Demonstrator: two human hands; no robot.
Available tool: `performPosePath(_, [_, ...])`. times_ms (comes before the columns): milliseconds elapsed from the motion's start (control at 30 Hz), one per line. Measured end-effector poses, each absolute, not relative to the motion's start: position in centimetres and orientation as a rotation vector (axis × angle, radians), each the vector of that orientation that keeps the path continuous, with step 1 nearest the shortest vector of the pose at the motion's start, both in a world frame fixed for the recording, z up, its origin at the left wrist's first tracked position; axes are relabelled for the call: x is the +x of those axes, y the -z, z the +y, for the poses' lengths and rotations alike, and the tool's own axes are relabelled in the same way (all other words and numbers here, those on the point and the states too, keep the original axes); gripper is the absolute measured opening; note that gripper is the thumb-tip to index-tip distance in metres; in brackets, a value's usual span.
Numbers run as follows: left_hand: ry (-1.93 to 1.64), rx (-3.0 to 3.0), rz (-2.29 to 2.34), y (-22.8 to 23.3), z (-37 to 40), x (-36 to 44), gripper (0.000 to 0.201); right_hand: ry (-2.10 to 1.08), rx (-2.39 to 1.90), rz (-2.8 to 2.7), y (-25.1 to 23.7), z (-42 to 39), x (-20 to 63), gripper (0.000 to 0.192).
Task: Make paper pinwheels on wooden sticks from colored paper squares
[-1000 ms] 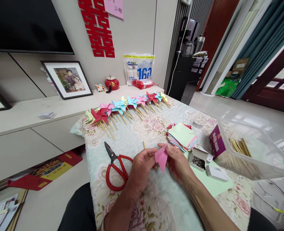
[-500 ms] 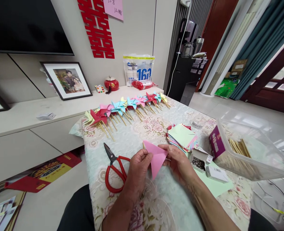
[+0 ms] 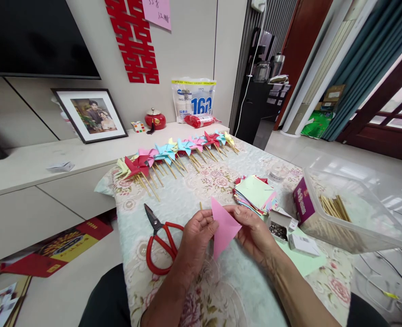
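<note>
pink paper triangle (image 3: 223, 227) pinched between left hand (image 3: 197, 236) and right hand (image 3: 253, 231), above the near part of the floral tablecloth (image 3: 218, 181).
left hand closed on the triangle's left edge, fingers curled, thumb on top; right hand closed on its right corner, thumb and forefinger meeting over the paper. triangle held tilted, one point down, clear of the cloth. red-handled scissors (image 3: 160, 240) flat on the cloth just left of the left hand, blades pointing far-left. stack of coloured paper squares (image 3: 255, 194) just beyond the right hand. small open box of pins (image 3: 278, 229) near right of that hand. clear plastic tub (image 3: 354, 213) with wooden sticks further right. row of finished pinwheels (image 3: 174, 154) along the far edge.
</note>
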State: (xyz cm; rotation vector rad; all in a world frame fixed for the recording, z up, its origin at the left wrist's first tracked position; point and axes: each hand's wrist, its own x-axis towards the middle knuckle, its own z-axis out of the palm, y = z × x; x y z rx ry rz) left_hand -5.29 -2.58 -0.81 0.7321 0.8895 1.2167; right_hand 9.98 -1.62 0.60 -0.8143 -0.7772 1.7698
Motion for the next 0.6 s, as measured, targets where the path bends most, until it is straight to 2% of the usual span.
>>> performPosePath(433, [-1.188, 0.773, 0.815, 0.52, -2.81, -5.17, 0.036, -1.809, -0.805, -0.713, -0.88, -1.56, 9.99, 0.027])
performPosePath(600, [-1.183, 0.765, 0.836, 0.66, -2.76, -5.26, 0.039, -1.728, -0.919, -0.714, -1.01, -1.65, 9.83, 0.027])
